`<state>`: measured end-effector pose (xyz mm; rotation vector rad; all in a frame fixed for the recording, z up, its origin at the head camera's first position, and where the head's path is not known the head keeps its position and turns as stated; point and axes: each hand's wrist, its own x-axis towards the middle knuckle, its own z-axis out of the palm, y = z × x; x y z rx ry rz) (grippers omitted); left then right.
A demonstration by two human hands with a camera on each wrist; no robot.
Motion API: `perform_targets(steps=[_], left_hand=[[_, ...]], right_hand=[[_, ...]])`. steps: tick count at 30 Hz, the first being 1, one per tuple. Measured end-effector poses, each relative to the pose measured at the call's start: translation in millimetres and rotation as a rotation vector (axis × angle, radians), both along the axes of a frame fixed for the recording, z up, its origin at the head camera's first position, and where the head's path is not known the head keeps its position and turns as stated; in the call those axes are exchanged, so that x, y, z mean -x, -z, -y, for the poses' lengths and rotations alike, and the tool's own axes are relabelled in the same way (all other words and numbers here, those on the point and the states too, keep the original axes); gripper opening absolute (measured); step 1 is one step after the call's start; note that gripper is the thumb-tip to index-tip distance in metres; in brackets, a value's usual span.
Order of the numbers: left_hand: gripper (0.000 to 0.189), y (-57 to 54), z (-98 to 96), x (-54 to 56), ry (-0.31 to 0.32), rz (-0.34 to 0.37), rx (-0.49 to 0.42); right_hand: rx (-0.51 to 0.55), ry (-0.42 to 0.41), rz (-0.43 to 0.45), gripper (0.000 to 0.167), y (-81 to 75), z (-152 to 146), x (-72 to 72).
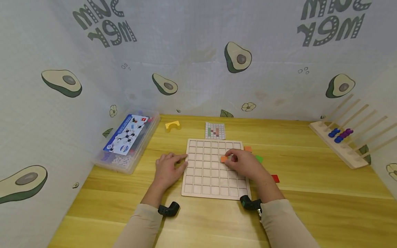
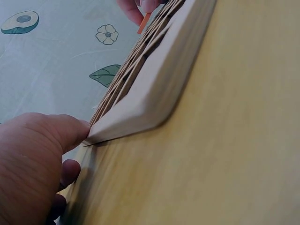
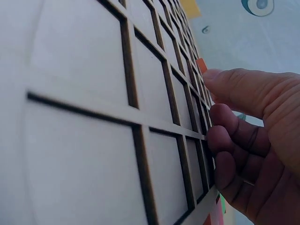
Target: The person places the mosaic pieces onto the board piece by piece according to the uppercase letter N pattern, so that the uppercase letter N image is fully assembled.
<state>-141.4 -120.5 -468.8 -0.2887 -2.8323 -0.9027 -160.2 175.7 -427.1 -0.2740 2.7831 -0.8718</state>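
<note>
A square wooden grid board (image 1: pixel 206 172) with shallow cells lies on the table. Over its right half, my right hand (image 1: pixel 245 163) pinches a small orange tile (image 1: pixel 223 159) between thumb and fingertips. The same tile (image 3: pixel 201 65) shows at the thumb tip in the right wrist view, tilted. My left hand (image 1: pixel 169 168) rests at the board's left edge, thumb and index finger touching it. In the left wrist view the left thumb (image 2: pixel 70 131) presses the board's side (image 2: pixel 154 93). Beside the board's right edge lie an orange tile (image 1: pixel 247 148), a green tile (image 1: pixel 258 158) and a red tile (image 1: pixel 275 178).
Behind the board lies a printed grid card (image 1: pixel 215 131) with coloured squares. A yellow arch block (image 1: pixel 172 125) stands left of it. At the left is a clear plastic box (image 1: pixel 127 137) with a molecule picture; at the right, a wooden peg rack (image 1: pixel 338 144) with blue and purple beads.
</note>
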Motion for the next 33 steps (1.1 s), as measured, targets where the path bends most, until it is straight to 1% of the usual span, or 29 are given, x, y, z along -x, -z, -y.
perform_targets(steps=[5,9,15,22,33], left_hand=[[0.033,0.0,0.0,-0.4,-0.003,-0.002,-0.002],[0.033,0.4,0.6,-0.6,-0.005,-0.010,-0.003],[0.032,1.4,0.7,-0.2,-0.004,-0.018,-0.009],[0.033,2.3,-0.5,-0.2,-0.011,-0.002,-0.002],[0.032,1.1,-0.3,-1.0,-0.009,-0.012,-0.006]], right_hand=[[-0.018,0.028,0.016,0.028,0.6,2.5,1.4],[-0.033,0.028,0.018,0.027,0.6,4.0,2.1],[-0.051,0.015,-0.004,0.026,1.4,5.4,3.3],[-0.082,0.014,-0.022,0.027,2.6,6.6,4.5],[-0.086,0.027,-0.028,0.028,3.6,7.1,4.6]])
